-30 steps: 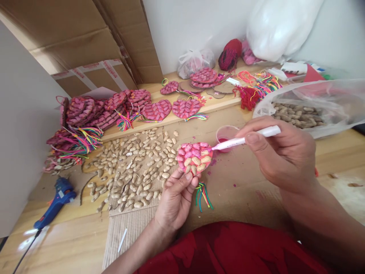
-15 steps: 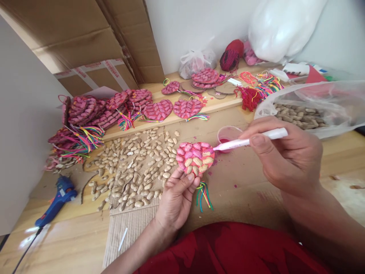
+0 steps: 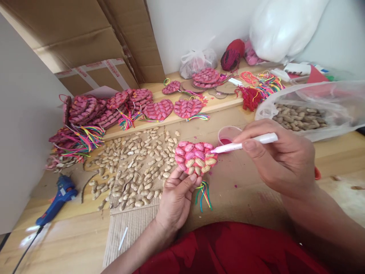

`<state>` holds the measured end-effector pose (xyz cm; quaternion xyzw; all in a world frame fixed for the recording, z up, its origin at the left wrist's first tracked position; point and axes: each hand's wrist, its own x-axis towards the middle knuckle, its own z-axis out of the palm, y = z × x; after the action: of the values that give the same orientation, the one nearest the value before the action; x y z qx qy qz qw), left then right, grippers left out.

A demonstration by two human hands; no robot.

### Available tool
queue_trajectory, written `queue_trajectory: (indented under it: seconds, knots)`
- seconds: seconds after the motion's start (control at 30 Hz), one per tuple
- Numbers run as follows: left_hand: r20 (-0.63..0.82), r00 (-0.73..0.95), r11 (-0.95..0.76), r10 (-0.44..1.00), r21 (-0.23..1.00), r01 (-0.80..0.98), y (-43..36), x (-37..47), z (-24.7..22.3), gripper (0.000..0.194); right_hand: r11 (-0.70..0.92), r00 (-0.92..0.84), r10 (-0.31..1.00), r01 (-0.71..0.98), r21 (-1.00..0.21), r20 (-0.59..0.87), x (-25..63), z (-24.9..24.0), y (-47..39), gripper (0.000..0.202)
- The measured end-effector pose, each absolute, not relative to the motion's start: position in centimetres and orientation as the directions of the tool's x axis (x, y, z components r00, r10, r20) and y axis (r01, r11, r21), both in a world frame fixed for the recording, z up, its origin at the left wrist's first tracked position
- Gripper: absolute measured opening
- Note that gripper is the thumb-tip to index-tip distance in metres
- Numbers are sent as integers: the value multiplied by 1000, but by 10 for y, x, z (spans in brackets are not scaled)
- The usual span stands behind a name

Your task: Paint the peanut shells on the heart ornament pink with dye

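Since the earlier frame, the right hand (image 3: pixel 281 160) had drawn a little toward the body, so the white-handled brush with the pink tip (image 3: pixel 245 143) was now shorter in view and its tip lay at the upper right edge of the heart. The heart-shaped cardboard piece covered with peanut shells (image 3: pixel 195 157) had also shifted slightly to the right and lower.

The left hand (image 3: pixel 177 198) was closed on the lower point of the heart, with thumb and fingers pinching it from below, and it held the piece up just above the wooden tabletop (image 3: pixel 336 152). The right hand was closed around the brush in a pen-like grip. A tassel of coloured threads (image 3: pixel 204 194) hung from the bottom of the heart.

As for the progress, the upper rows of shells were already pink, while the lower shells near the fingers were bare tan, so I judged about half of the painting was done and the lower part was left. A small clear cup with pink paint (image 3: pixel 228 134) stood just behind the brush.

Loose unpainted peanut shells (image 3: pixel 134 167) lay spread on cardboard at the left, and a row of finished pink hearts (image 3: pixel 159 109) rested on a wooden board further back. A blue glue gun (image 3: pixel 58 198) lay near the left edge, and a clear plastic bag of peanuts (image 3: pixel 299 116) was at the right.
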<state>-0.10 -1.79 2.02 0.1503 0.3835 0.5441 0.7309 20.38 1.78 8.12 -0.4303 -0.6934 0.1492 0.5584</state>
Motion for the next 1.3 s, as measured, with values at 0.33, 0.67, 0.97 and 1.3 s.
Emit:
queue_trajectory:
  seconds: [0.33, 0.67, 0.97, 1.3]
  knots:
    - [-403, 125, 375, 907, 634, -676, -17, 0, 23, 23, 632, -106, 718, 512, -582, 688, 203, 79, 17, 9]
    - [-391, 106, 357, 914, 653, -668, -19, 0, 24, 24, 666, -210, 692, 555, -499, 691, 203, 79, 18, 12]
    - [-350, 83, 322, 933, 710, -626, -19, 1, 24, 28, 674, -218, 674, 572, -467, 706, 203, 79, 17, 13]
    - [-337, 70, 311, 939, 743, -593, -19, 1, 24, 26, 667, -218, 669, 599, -443, 711, 203, 78, 18, 13]
